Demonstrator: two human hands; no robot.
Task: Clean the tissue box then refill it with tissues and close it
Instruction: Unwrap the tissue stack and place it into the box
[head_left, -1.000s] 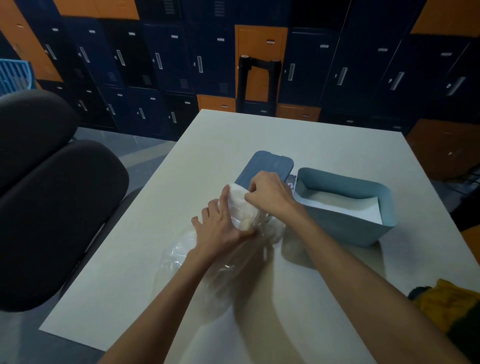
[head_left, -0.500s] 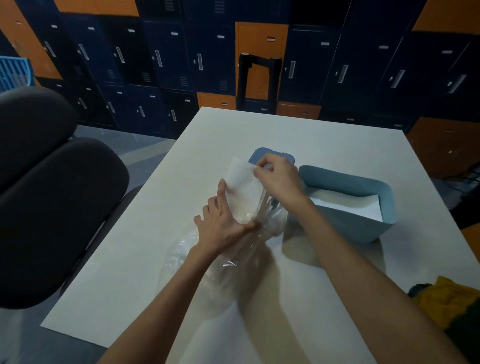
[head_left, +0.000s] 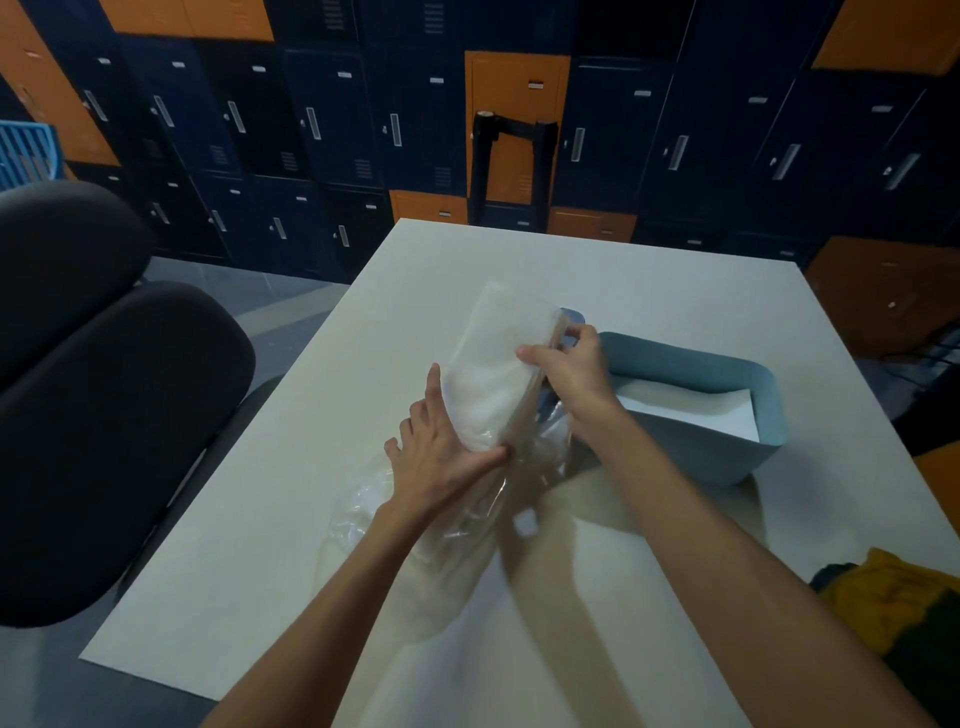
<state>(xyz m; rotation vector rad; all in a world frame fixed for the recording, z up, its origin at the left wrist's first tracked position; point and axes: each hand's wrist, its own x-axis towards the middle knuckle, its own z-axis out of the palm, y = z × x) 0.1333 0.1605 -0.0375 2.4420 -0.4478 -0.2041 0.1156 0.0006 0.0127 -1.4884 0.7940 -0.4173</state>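
A white stack of tissues (head_left: 493, 364) stands tilted on end, half out of a clear plastic wrapper (head_left: 441, 525) lying on the white table (head_left: 597, 270). My right hand (head_left: 571, 364) grips the stack's upper right edge. My left hand (head_left: 436, 452) lies flat against the wrapper and the stack's lower left side, thumb pressing its base. The open blue tissue box (head_left: 727, 447) sits just right of my right hand, with white tissues lying in its bottom. Its blue lid (head_left: 574, 317) lies behind the stack, mostly hidden.
A yellow and green cloth (head_left: 898, 603) lies at the table's right edge. A black office chair (head_left: 104, 415) stands close to the table's left side. Blue and orange lockers (head_left: 363, 119) line the back wall, with a black frame (head_left: 511, 156) before them.
My right hand has drawn the tissue stack up and away out of the wrapper, so much more of it shows. My left hand has stayed on the wrapper.
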